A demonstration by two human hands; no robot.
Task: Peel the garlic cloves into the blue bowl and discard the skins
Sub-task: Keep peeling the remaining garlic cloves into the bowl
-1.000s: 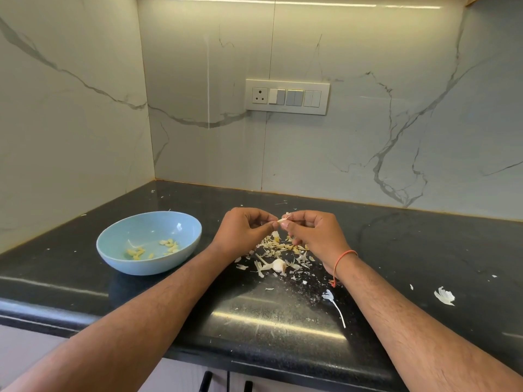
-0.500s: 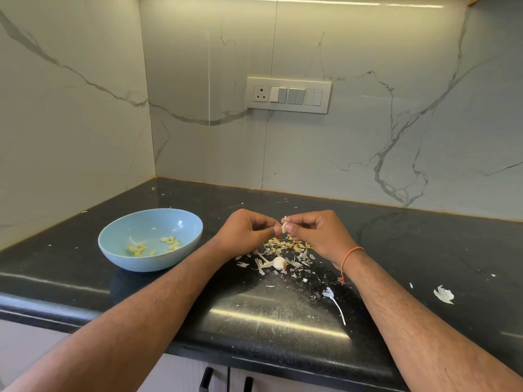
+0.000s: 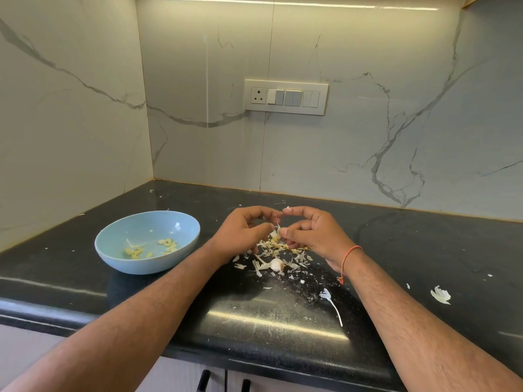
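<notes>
Standing over a black desk (image 3: 424, 250), a person is working both hands close together above a heap of papery garlic skins (image 3: 278, 248). The left hand (image 3: 243, 236) is hovering with its fingers (image 3: 266, 215) loosely curled, and I cannot tell whether anything is between them. The right hand (image 3: 311, 236) is pinching a small pale piece, most likely a garlic clove (image 3: 278, 230) with a wisp of skin sticking up from it, between thumb and curled fingers, while its forefinger is arching over to nearly meet the left hand's fingertips. The blue bowl (image 3: 141, 261) is sitting on the desk just left of the left hand, holding a scatter of yellowish peeled cloves (image 3: 158, 247). A whitish unpeeled piece of garlic (image 3: 276, 264) is lying in the near edge of the skins, and a stray skin (image 3: 440, 295) is resting well apart to the right. The step under way seems to be stripping skin from the pinched clove. To do it well, the right hand should be keeping a firm, gentle pinch while the left is catching the loose wisp and pulling along the clove's length, letting scraps fall onto the heap and not into the bowl.
</notes>
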